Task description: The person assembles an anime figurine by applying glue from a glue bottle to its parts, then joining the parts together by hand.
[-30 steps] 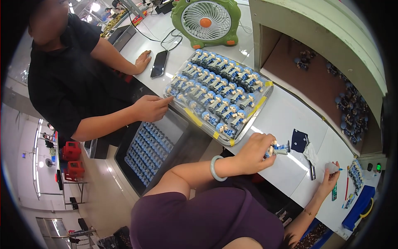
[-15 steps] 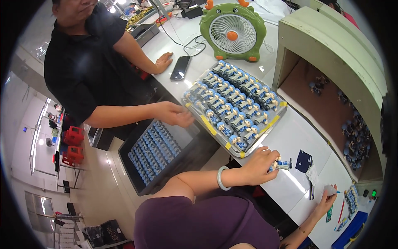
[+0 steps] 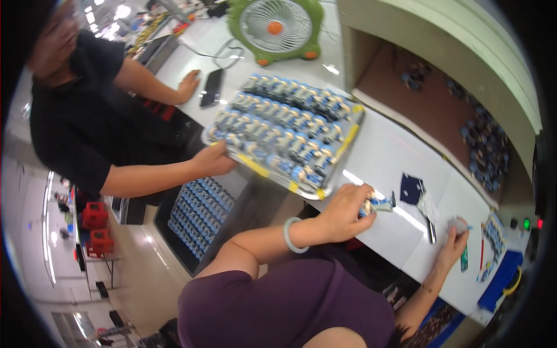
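My left hand [image 3: 347, 216], with a pale bangle at its wrist, is closed on a small figurine [image 3: 380, 204] in blue and grey with dark feet. It is held just off the near corner of a clear tray [image 3: 342, 168], whose rim bears yellow tape. Rows of similar figurines [image 3: 290, 113] fill that tray. Farther right, my right hand [image 3: 456, 239] is closed round a small whitish bottle [image 3: 458, 225] with a thin blue tip. A co-worker's hand [image 3: 213, 159] grips the tray's left edge, and that person's other hand [image 3: 188, 86] rests on the table.
A dark cloth [image 3: 412, 188], a white cloth [image 3: 428, 207] and a black pen-like tool [image 3: 431, 231] lie between my hands. Figurines pile inside a curved booth [image 3: 348, 46]. A green fan [image 3: 275, 55] and a phone [image 3: 212, 88] stand beyond. A black crate [image 3: 162, 232] holds more figurines.
The view has shifted, so the whole scene sits farther left. The co-worker's hand has closed on the tray's left edge. Both my hands keep their hold.
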{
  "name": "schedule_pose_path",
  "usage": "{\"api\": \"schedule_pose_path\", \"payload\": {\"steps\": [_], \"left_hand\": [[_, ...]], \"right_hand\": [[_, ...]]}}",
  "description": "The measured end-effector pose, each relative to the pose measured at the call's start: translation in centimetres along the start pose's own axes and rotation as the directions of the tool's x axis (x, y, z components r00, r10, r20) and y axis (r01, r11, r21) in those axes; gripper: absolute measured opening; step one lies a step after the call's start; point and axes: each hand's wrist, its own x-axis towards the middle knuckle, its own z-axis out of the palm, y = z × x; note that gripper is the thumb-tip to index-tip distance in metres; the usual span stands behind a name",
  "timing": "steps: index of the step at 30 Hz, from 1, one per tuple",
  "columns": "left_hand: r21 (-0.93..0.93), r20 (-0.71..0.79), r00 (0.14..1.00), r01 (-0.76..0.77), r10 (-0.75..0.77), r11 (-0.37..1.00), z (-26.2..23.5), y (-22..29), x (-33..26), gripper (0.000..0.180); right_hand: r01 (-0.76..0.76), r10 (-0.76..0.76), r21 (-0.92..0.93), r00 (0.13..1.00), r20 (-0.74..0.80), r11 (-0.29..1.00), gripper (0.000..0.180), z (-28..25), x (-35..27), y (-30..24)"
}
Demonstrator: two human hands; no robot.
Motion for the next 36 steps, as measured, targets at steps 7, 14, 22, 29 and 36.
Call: {"api": "schedule_pose_path", "payload": {"steps": [7, 14, 22, 29, 36], "left_hand": [[-0.285, 0.238, 0.953, 0.253, -0.188, 0.925, -0.1, 2.4, -0.1, 0.032], [-0.463, 0.350, 0.928, 0.288, -0.126, 0.838, -0.1, 3.4, -0.2, 0.031], [-0.314, 0.190, 0.981, 0.024, 0.037, 0.949, 1.4, 3.0, -0.5, 0.044], [-0.098, 0.084, 0.958, -0.265, 0.273, 0.959, 1.3, 2.6, -0.2, 0.053], [-0.012, 0.037, 0.948, -0.316, 0.317, 0.949, 1.6, 2.5, -0.1, 0.052]], "right_hand": [[0.065, -0.057, 0.182, 0.997, -0.046, 0.981, 0.031, 1.4, -0.9, -4.6], [-0.014, -0.160, 0.436, 0.919, 0.360, 0.900, 0.032, 2.9, -6.6, -11.8], [0.104, -0.148, 0.126, 0.899, 0.412, 0.987, 0.030, 4.4, -8.7, -13.9], [0.463, -0.423, -0.220, 0.882, 0.205, 0.859, 0.035, 4.2, -8.3, -14.7], [0.561, -0.528, -0.424, 0.824, 0.205, 0.712, 0.038, 3.8, -8.8, -15.0]]}}
